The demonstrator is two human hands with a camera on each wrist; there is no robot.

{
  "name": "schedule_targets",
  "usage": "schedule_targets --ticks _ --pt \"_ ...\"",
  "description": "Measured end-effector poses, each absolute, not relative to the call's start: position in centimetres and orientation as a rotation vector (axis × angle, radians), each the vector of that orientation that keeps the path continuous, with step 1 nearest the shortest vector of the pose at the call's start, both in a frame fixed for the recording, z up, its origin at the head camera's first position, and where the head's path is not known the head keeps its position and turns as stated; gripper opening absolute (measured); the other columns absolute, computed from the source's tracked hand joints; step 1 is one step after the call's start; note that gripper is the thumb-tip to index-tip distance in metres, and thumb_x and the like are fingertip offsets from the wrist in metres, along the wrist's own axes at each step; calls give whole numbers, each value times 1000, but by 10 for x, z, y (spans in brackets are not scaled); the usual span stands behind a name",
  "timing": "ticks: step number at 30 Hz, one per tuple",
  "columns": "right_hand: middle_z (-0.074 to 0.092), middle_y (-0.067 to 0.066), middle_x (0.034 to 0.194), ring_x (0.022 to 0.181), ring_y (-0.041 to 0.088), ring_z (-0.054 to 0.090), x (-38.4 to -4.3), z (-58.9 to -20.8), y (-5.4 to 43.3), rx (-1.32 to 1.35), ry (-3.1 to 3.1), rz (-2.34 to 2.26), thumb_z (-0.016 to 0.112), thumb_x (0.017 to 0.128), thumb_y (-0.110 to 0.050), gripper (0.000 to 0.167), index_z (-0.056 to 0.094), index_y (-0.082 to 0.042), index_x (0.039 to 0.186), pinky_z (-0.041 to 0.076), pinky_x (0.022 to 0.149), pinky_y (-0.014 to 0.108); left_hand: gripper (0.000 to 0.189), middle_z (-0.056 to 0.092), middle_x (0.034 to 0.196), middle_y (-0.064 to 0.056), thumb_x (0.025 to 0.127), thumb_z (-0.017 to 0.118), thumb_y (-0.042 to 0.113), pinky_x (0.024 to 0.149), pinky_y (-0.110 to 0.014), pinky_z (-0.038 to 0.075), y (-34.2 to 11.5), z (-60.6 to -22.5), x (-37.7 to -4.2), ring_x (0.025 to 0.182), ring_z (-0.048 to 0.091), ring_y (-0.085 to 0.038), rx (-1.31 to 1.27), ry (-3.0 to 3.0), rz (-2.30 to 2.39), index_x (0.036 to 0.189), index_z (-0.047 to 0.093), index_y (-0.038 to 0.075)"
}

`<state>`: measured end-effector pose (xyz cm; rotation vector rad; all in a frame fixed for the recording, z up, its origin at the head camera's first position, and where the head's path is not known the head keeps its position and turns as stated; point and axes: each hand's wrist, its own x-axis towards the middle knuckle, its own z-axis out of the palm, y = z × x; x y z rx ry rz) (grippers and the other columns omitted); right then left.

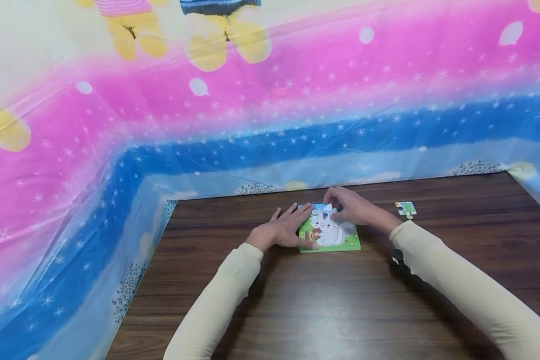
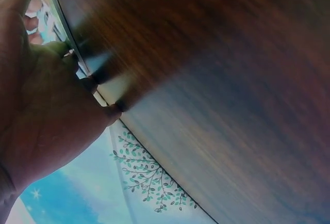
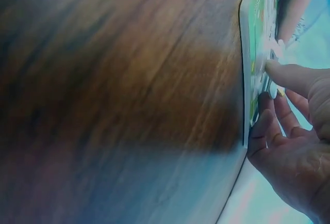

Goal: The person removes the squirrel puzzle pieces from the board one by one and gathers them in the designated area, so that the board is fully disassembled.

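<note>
A jigsaw puzzle (image 1: 330, 239) with a white cartoon animal on green ground lies flat near the table's back edge. Its left side is touched by my left hand (image 1: 281, 231), fingers spread and fairly straight, thumb along the lower left. Over the puzzle's upper right part, my right hand (image 1: 351, 207) pinches a puzzle piece (image 3: 273, 87) between thumb and fingertips. That piece is partly hidden by the fingers, low against the board. In the right wrist view, the puzzle's edge (image 3: 247, 53) shows side-on beside the fingers.
A loose puzzle piece (image 1: 406, 208), green and light blue, lies on the brown wooden table (image 1: 315, 310) right of the puzzle, beyond my right forearm. A pink and blue patterned cloth (image 1: 261, 120) hangs behind the table and along its left side.
</note>
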<state>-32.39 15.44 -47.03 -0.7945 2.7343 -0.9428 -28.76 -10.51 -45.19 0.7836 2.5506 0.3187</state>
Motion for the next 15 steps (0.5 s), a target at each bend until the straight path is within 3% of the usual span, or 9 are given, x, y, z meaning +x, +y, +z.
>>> schedule_targets --ticks 9,15 --pt "63 13 125 111 28 65 -321 -471 156 -856 2774 -907 74 91 5 37 64 -7 125 58 96 48 106 -4 181 11 96 65 68 134 -60 -5 -105 -453 -288 169 -7 -22 771 2546 317 172 1 32" --pt "65 11 126 112 28 67 -324 -475 157 -839 2787 -942 75 93 2 36 65 -8 126 59 97 48 106 -5 181 10 97 65 65 134 -60 -5 -104 -454 -290 169 -7 -24 774 2540 320 172 0 31"
